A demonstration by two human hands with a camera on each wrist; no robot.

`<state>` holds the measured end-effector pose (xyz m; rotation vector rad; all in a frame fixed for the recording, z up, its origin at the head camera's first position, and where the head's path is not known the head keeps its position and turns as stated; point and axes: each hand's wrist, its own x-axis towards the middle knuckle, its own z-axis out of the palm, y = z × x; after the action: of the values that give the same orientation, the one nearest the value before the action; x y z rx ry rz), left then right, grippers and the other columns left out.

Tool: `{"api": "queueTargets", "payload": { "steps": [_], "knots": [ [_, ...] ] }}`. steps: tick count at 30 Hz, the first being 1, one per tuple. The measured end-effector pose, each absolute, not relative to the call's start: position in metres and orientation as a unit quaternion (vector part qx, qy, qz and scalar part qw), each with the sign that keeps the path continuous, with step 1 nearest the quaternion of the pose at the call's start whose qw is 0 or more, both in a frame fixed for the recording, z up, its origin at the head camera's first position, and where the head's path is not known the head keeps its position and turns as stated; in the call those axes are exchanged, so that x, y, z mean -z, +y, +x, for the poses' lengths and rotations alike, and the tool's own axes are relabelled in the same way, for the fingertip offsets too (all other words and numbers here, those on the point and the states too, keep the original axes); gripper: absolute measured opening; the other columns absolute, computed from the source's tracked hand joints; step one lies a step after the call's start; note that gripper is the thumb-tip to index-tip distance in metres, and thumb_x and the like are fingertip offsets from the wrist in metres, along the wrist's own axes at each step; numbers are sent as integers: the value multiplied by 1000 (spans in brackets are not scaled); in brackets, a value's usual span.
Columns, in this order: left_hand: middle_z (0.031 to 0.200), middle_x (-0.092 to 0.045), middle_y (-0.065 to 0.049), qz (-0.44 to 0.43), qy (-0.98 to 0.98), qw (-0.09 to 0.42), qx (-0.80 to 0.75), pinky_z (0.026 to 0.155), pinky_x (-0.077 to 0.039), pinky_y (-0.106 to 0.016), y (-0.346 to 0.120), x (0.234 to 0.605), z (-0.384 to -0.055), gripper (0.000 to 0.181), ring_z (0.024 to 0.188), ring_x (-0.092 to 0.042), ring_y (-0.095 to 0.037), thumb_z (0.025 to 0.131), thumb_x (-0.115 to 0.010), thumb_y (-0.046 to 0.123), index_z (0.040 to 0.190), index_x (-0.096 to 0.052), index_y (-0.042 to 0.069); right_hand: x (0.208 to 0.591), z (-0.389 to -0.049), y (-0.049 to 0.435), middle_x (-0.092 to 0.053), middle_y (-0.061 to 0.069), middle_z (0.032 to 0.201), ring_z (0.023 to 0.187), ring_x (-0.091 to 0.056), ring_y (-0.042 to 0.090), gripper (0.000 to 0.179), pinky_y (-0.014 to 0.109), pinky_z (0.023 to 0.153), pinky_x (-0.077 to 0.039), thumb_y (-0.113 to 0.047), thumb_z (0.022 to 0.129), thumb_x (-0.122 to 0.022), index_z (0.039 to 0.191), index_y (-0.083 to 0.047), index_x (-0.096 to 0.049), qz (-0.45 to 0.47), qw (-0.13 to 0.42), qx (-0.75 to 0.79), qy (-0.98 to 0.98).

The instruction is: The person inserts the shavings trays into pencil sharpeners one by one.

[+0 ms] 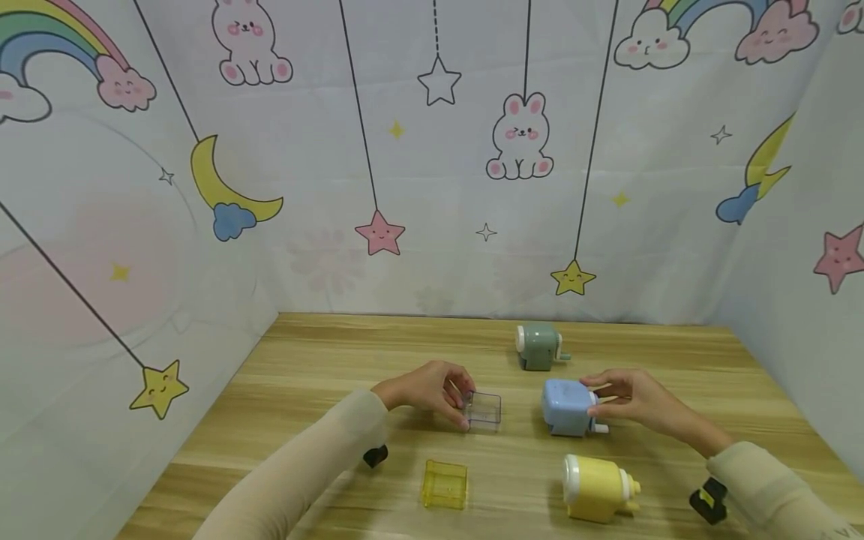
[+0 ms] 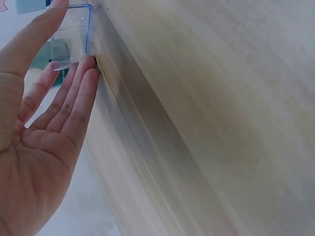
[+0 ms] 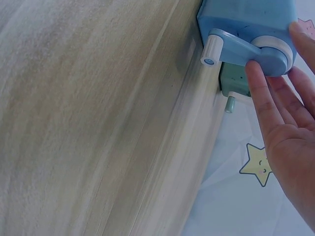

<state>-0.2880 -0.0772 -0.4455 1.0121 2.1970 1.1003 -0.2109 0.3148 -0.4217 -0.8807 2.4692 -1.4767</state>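
Note:
My left hand [image 1: 432, 391] pinches a clear, blue-tinted plastic shavings drawer [image 1: 484, 409] by its left end, thumb on the near side and fingers on the far side. In the left wrist view the drawer [image 2: 74, 39] is close to the tabletop. To the right of it stands a blue pencil sharpener [image 1: 567, 407]. My right hand [image 1: 628, 397] holds the sharpener at its crank end. Seen from the right wrist, thumb and fingers rest around the round hub of the crank [image 3: 268, 54], and the white-tipped handle points away from the fingers.
A green pencil sharpener [image 1: 538, 346] stands farther back on the wooden table [image 1: 324, 345]. Nearer the front are a yellow pencil sharpener [image 1: 597, 487] and a clear yellow drawer [image 1: 445, 484]. Patterned white cloth [image 1: 445, 172] rises behind the table and at both sides.

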Motion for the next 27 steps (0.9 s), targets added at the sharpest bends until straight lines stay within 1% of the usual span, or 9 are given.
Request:
{"api": "queueTargets", "payload": {
  "steps": [4, 10, 17, 20, 27],
  "knots": [
    [105, -66, -8, 370, 806, 239, -394, 77, -58, -26, -75, 444, -288, 48, 87, -69, -16, 75, -89, 10, 115, -65, 0, 420, -210, 315, -54, 37, 129, 106, -65, 6, 44, 26, 85, -57, -3, 90, -74, 126, 15, -58, -289, 68, 490, 820],
    [104, -66, -10, 367, 803, 245, -399, 76, -59, -26, -74, 442, -287, 46, 86, -69, -18, 75, -89, 8, 113, -65, -1, 420, -210, 314, -54, 38, 129, 105, -65, 6, 44, 26, 85, -57, -4, 90, -74, 126, 16, -58, -290, 67, 488, 820],
    [104, -68, -7, 369, 809, 241, -389, 76, -58, -26, -73, 443, -287, 48, 86, -70, -16, 75, -90, 11, 114, -65, 2, 423, -210, 314, -54, 38, 129, 105, -64, 3, 44, 25, 85, -56, -4, 90, -74, 126, 16, -57, -289, 69, 494, 817],
    [104, -68, -8, 372, 807, 242, -388, 76, -58, -26, -71, 443, -287, 47, 86, -70, -16, 75, -90, 12, 114, -65, 2, 424, -210, 314, -53, 39, 129, 105, -63, 2, 45, 25, 85, -56, -4, 90, -74, 126, 16, -57, -288, 71, 496, 816],
    [104, -67, -7, 379, 810, 239, -379, 76, -58, -25, -68, 443, -289, 48, 85, -70, -16, 75, -90, 13, 115, -64, 2, 422, -209, 315, -53, 38, 130, 107, -63, 3, 45, 26, 86, -56, -5, 90, -74, 127, 15, -57, -285, 71, 494, 818]
  ]
}}
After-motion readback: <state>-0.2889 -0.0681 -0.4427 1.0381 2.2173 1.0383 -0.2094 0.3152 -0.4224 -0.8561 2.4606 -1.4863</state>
